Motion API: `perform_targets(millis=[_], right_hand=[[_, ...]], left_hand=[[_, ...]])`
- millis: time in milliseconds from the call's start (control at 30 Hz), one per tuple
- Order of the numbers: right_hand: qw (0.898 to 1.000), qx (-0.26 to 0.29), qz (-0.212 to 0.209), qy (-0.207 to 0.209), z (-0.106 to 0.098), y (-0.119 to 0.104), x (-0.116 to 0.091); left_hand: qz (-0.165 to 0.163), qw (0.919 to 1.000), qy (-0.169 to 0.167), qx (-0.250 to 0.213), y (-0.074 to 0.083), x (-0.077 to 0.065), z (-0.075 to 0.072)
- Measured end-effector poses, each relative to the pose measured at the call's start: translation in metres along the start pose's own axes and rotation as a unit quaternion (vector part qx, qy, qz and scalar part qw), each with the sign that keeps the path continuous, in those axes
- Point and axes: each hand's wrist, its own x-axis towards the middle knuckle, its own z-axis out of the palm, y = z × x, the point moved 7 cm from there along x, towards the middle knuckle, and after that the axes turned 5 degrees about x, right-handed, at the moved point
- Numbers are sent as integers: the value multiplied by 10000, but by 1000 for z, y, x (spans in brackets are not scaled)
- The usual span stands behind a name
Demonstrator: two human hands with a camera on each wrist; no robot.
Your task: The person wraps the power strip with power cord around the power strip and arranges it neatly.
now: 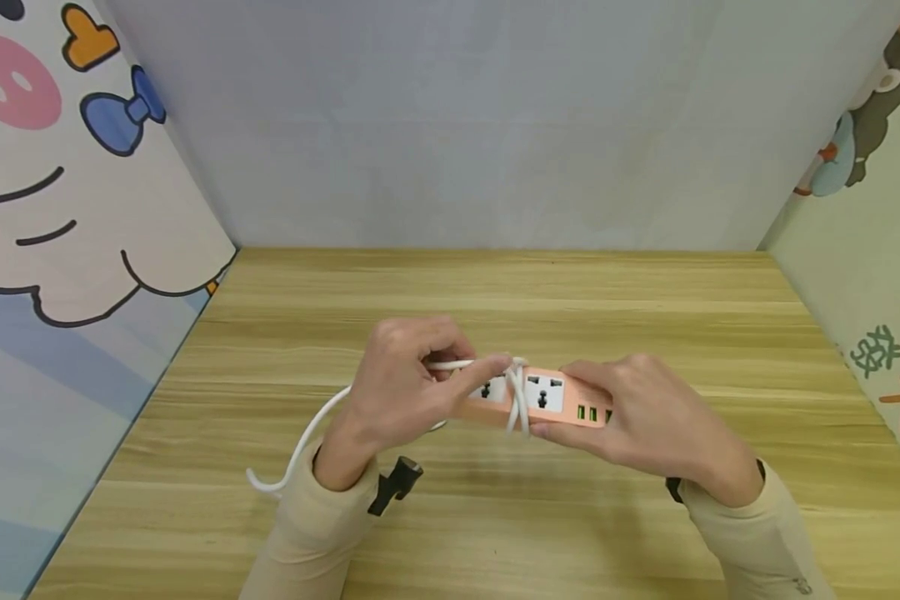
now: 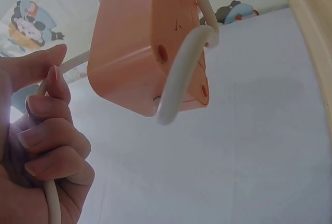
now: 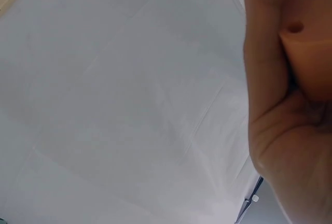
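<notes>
An orange power strip (image 1: 543, 392) with white sockets and USB ports is held above the table. My right hand (image 1: 645, 408) grips its right end, thumb and fingers on opposite long sides. White cord (image 1: 520, 400) is wound around the strip's middle. Near the strip's left end, my left hand (image 1: 412, 383) pinches the cord between thumb and index finger. In the left wrist view the other fingers of the left hand (image 2: 52, 141) curl round the cord (image 2: 52, 200) too. Part of the right hand (image 3: 270, 79) covers the strip's end (image 3: 311, 63) in the right wrist view.
Loose cord (image 1: 300, 450) trails left of the left wrist, its end bent over the wooden table (image 1: 495, 533). A black wrist mount (image 1: 397, 483) sits by the left sleeve. A plain pale wall (image 1: 495, 125) stands behind, with cartoon-printed panels (image 1: 97, 217) at the sides.
</notes>
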Motion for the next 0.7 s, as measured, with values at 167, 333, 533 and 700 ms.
perform_targets(millis=[167, 333, 533, 700], right_hand=[[9999, -24, -5, 116, -3, 2, 1], [9995, 5, -58, 298, -5, 6, 0], [9981, 32, -261, 552, -9, 9, -2], [9964, -14, -404, 739, -12, 14, -3]], left_hand=[[-67, 9999, -150, -14, 1, 1, 1], [-215, 9991, -365, -11, 1, 0, 5], [-272, 9975, -626, 174, 4, -3, 8], [-341, 9960, -805, 201, 4, -3, 12]])
